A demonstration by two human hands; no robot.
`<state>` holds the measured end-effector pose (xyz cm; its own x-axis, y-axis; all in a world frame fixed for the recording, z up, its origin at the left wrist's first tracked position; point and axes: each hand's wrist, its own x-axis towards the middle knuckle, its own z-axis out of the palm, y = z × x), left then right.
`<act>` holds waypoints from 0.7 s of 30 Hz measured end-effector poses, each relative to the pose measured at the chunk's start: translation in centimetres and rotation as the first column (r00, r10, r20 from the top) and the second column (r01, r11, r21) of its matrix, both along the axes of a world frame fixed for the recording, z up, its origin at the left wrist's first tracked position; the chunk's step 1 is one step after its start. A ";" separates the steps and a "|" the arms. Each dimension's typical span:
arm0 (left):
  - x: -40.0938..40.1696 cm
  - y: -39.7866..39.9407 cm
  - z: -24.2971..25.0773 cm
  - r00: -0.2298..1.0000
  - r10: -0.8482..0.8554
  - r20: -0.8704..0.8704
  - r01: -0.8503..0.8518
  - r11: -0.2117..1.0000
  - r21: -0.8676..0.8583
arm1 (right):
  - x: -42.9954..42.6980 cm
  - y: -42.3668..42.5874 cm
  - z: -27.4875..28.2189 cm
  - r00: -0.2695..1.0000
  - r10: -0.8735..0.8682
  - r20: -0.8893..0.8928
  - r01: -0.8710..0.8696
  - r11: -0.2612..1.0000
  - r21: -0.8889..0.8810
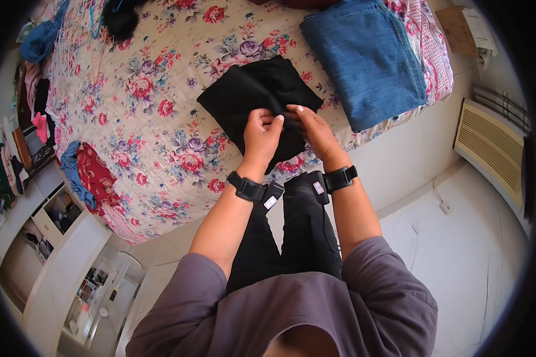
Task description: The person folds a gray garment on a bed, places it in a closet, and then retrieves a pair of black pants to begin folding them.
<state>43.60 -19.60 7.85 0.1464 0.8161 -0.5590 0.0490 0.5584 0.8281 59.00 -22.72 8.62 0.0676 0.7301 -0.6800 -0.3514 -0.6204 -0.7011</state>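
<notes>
A folded black garment (254, 85) lies on the floral bedspread (161, 129) in front of me. My left hand (263, 136) is on its near part, fingers curled and thumb raised, with black cloth held in the fingers. Close beside it, my right hand (318, 131) holds the same cloth, its fingers pointing towards the left hand. Some fingertips are hidden in the dark fabric. Each wrist wears a black strap with a small device. Folded blue jeans (366, 62) rest to the right of the garment, near the bed's edge.
Several hangers (96, 22) and a black furry item (119, 20) lie at the far left of the bed. A red patterned cloth (96, 176) is at the left edge. Shelving (49, 267) stands at left; a slatted appliance (491, 147) and cardboard box (458, 31) are at right.
</notes>
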 end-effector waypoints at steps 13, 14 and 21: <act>-2.6 -0.2 1.2 0.877 -0.126 -0.464 0.330 0.859 0.391 | -0.4 -0.8 -1.2 0.792 0.048 0.609 -0.157 0.979 0.128; -2.9 0.2 1.1 0.868 -0.120 -0.482 0.358 0.824 0.439 | -0.5 -0.7 -0.8 0.749 0.063 0.659 -0.184 0.976 0.116; -8.8 0.5 0.1 0.871 0.042 -0.489 0.136 0.936 0.324 | -2.7 -4.1 2.2 0.536 -0.074 0.841 -0.248 0.938 0.240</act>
